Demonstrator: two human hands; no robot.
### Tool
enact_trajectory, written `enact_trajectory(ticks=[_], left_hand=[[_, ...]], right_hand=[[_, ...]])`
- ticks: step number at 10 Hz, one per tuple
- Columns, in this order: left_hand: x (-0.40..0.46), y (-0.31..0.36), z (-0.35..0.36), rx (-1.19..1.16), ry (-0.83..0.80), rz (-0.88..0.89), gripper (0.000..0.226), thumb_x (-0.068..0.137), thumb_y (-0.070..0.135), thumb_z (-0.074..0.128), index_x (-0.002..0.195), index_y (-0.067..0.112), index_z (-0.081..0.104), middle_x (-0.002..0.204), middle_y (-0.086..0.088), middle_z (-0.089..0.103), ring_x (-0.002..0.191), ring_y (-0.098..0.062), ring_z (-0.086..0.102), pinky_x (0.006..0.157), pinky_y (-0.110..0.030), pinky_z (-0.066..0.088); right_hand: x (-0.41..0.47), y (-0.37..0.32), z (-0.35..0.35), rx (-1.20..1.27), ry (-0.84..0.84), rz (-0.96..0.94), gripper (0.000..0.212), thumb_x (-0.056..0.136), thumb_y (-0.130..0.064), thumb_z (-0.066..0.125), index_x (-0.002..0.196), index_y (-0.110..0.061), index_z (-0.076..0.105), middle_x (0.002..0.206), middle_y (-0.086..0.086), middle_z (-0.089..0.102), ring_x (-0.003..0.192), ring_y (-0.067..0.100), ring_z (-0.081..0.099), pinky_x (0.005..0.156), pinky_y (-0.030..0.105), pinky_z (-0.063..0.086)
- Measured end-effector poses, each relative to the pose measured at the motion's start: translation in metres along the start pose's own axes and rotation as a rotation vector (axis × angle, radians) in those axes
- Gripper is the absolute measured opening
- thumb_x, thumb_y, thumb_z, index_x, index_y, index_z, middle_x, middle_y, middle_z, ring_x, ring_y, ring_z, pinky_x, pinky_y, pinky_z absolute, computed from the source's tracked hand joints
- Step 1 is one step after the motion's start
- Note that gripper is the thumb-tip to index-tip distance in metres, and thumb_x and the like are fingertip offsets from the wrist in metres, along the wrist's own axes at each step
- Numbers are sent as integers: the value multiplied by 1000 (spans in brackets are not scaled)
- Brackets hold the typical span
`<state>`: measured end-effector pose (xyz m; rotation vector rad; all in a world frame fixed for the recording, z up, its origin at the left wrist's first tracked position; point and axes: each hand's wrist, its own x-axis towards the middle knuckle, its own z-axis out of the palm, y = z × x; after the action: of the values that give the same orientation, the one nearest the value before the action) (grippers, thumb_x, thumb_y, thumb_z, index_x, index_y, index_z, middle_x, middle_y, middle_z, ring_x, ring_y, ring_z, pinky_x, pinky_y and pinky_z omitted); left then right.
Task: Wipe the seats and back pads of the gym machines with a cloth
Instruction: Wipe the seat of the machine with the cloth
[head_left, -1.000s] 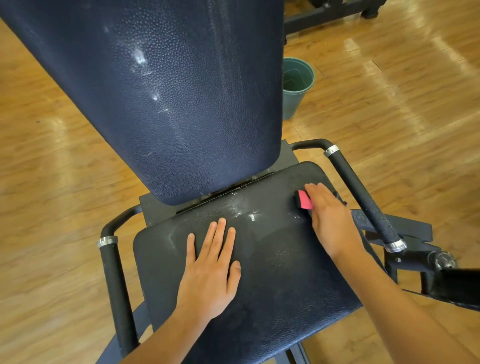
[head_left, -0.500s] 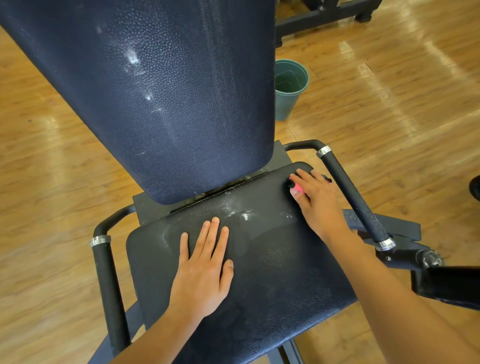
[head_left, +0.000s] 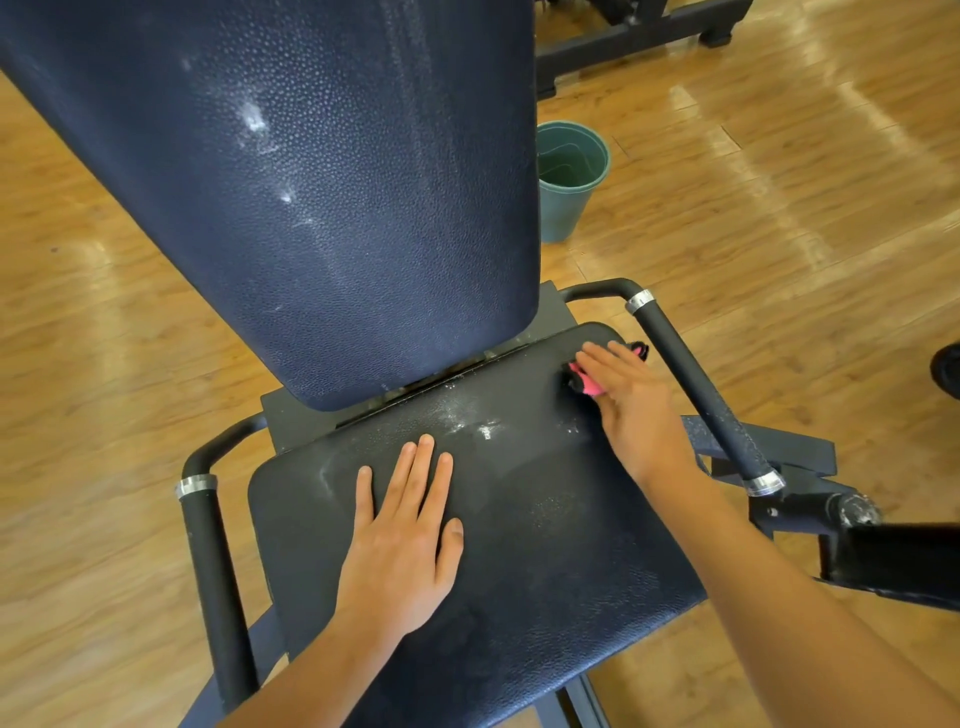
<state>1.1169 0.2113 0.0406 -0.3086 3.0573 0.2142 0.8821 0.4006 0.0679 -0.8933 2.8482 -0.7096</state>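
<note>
Right hand (head_left: 631, 397), pressing a pink cloth (head_left: 584, 383), has edged toward the seat's (head_left: 545, 545) two-o'clock corner; left hand (head_left: 402, 535) stays flat, empty; central white residue (head_left: 475, 428) awaits.

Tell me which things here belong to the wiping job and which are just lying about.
Part of the job: cloth under right hand; seat, left hand flat on it; back pad.
Just about: green bucket; side handles; other machine's base.

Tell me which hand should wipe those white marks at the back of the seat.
Right. The right hand already presses the cloth on the seat, beside the white marks; the left hand lies flat, without a cloth.
</note>
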Motion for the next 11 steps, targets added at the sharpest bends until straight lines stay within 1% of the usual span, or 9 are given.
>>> enact_trajectory(ticks=[1, 2, 3, 4, 5, 6, 8, 10, 11], left_hand=[[0, 0, 0, 3, -7, 2, 64, 102, 40, 31, 159, 11, 34, 170, -10, 20, 157, -25, 18, 121, -63, 22], [1, 0, 1, -1, -1, 0, 64, 102, 40, 30, 159, 10, 34, 170, -10, 19, 157, -26, 18, 121, -63, 22], [0, 0, 0, -11, 3, -1, 64, 102, 39, 30, 159, 10, 35, 170, -10, 20, 157, -25, 19, 121, -63, 22], [0, 0, 0, -7, 7, 0, 64, 102, 39, 30, 159, 10, 34, 170, -10, 20, 157, -26, 19, 121, -63, 22], [0, 0, 0, -4, 2, -2, 64, 103, 40, 29, 159, 11, 34, 170, -10, 20, 157, -25, 19, 121, -62, 22], [0, 0, 0, 4, -2, -6, 64, 103, 40, 28, 160, 11, 33, 170, -9, 20, 157, -25, 19, 122, -62, 21], [0, -1, 1, -4, -2, -6, 64, 103, 40, 28, 160, 11, 33, 170, -10, 19, 157, -25, 18, 122, -62, 21], [0, -1, 1, -16, 3, 0, 64, 103, 40, 29, 160, 11, 33, 171, -9, 18, 158, -25, 16, 122, -63, 20], [0, -1, 2, -6, 0, -4, 64, 103, 40, 30, 160, 11, 32, 171, -9, 17, 158, -24, 15, 122, -62, 19]], right_hand=[[-2, -7, 3, 60, -44, 85, 45, 92, 2, 58, 136, -7, 56, 142, 10, 54, 140, 28, 41, 117, 40, 29], [-28, -21, -4, 46, -51, 29, 44, 90, 2, 62, 133, -8, 60, 139, 11, 56, 135, 30, 46, 104, 50, 43], [-46, -19, -7, -111, -57, -208, 50, 73, 13, 75, 120, -1, 66, 124, 16, 66, 121, 41, 57, 100, 58, 40], [-31, -2, -10, -262, -47, -259, 61, 64, 14, 80, 122, 2, 64, 126, 20, 64, 121, 46, 55, 103, 59, 30], [-18, 3, -8, -231, -65, -181, 57, 77, 11, 71, 132, 3, 56, 138, 21, 54, 133, 45, 43, 111, 59, 26], [-36, -14, -1, -89, -87, -1, 47, 94, -1, 57, 141, -3, 48, 148, 15, 46, 143, 33, 33, 114, 48, 28], [-65, -24, -14, 3, -148, -60, 46, 86, 7, 65, 131, -3, 60, 139, 13, 56, 135, 33, 46, 107, 55, 40], [-19, -9, -41, -56, -13, -6, 49, 89, 9, 53, 138, 0, 52, 149, 19, 43, 142, 36, 33, 116, 51, 27], [-23, -24, -16, -134, -120, 0, 47, 91, 1, 57, 138, -1, 50, 147, 19, 45, 140, 37, 36, 113, 51, 33]])
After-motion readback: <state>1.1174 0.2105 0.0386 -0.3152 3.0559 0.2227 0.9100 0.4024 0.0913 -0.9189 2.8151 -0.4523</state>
